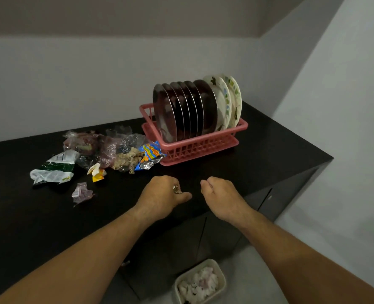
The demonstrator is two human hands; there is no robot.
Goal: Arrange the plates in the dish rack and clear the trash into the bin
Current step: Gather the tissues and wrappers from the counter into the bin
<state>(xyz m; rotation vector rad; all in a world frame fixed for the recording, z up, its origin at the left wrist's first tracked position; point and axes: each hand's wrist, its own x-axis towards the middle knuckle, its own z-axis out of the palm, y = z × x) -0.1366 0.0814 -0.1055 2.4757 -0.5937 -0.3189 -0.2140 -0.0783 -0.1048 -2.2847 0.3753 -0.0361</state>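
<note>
A pink dish rack (pixel 195 148) stands at the back right of the black counter (pixel 269 154). Several steel plates (pixel 181 110) and white floral plates (pixel 227 102) stand upright in it. Trash lies left of the rack: clear plastic bags (pixel 94 143), a brown crumbly lump (pixel 127 160), a blue-orange snack wrapper (pixel 150 153), a white-green packet (pixel 54 167), a yellow-white wrapper (pixel 97 171) and a purple crumpled wrapper (pixel 82 193). My left hand (pixel 162 196) hovers over the counter's front, fingers curled round a small pale scrap (pixel 177 189). My right hand (pixel 219 194) is beside it, fingers curled, nothing visible in it.
A white bin (pixel 190 272) with crumpled pale trash inside sits on the floor below the counter's front edge. Dark cabinet doors (pixel 265 200) run under the counter. Grey walls close in behind and to the right.
</note>
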